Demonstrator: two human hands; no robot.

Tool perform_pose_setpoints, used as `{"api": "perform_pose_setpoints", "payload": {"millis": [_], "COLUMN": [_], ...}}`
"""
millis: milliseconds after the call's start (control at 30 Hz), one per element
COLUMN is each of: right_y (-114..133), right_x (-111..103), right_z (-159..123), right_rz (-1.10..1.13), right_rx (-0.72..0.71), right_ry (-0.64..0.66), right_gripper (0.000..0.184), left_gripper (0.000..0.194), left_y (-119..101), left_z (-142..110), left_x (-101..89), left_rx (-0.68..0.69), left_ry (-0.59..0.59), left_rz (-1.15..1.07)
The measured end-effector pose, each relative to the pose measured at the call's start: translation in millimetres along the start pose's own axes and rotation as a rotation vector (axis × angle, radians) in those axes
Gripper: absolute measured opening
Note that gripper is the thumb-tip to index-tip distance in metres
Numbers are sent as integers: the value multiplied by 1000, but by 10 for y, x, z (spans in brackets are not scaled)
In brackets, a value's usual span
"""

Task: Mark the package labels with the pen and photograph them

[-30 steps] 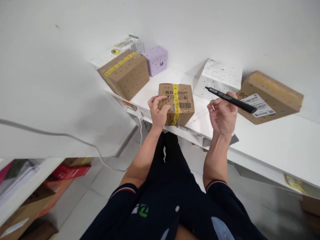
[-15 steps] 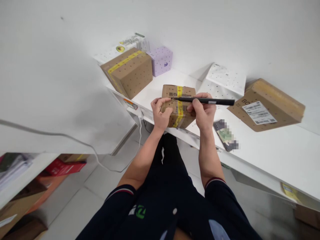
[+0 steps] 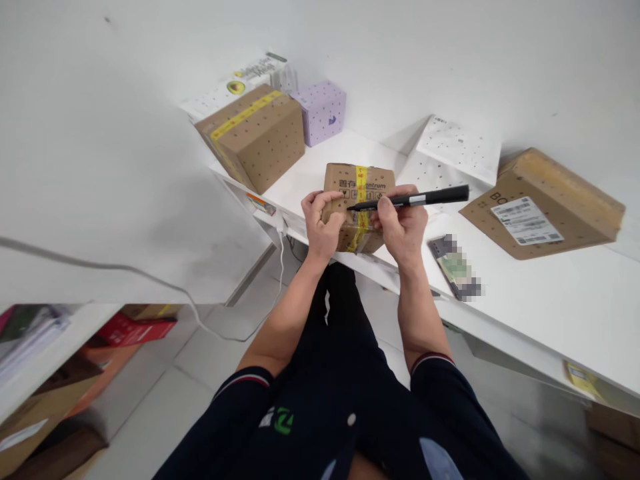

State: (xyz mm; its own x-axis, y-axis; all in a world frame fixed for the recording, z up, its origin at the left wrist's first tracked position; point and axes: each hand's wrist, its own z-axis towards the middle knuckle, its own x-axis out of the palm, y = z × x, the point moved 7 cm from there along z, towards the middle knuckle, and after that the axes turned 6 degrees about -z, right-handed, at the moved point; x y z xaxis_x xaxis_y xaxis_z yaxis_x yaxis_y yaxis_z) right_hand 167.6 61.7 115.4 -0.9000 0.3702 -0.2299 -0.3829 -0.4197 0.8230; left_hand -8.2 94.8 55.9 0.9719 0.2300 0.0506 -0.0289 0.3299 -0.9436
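A small brown cardboard box (image 3: 353, 177) with yellow tape across it sits at the desk's front edge, in the middle of the head view. My left hand (image 3: 321, 225) grips the box's left side, fingers curled over its top. In my right hand (image 3: 403, 228) is a black marker (image 3: 445, 195), held between thumb and fingers. Its dark tip points left, at the box's top face just below a row of printed symbols. Whether the tip touches the cardboard I cannot tell. The right-hand fingers partly cover the box's right side.
On the white desk (image 3: 540, 300) are a phone (image 3: 455, 267), a labelled carton (image 3: 575, 207) and a white box (image 3: 457, 150). A larger taped carton (image 3: 273, 150) and a purple box (image 3: 320, 113) stand back left. A cable (image 3: 150, 277) runs along the left.
The marker tip has moved down from the row of printed symbols to just below it, and the marker has tilted, its rear end higher. My left hand keeps its hold on the box.
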Motion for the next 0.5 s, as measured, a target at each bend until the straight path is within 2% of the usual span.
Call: {"api": "perform_pose_setpoints", "payload": {"millis": [267, 500], "right_y": [14, -8], "right_x": [10, -7], "right_z": [-3, -2], "right_rz": [-36, -58], "right_rx": [-2, -2], "right_ry": [50, 21], "right_gripper": [29, 31], "left_gripper": [32, 33], "left_y": [-21, -14], "left_z": [0, 3], "left_x": [6, 5], "left_rx": [2, 5], "left_ry": [18, 11], "left_rz": [-3, -12]}}
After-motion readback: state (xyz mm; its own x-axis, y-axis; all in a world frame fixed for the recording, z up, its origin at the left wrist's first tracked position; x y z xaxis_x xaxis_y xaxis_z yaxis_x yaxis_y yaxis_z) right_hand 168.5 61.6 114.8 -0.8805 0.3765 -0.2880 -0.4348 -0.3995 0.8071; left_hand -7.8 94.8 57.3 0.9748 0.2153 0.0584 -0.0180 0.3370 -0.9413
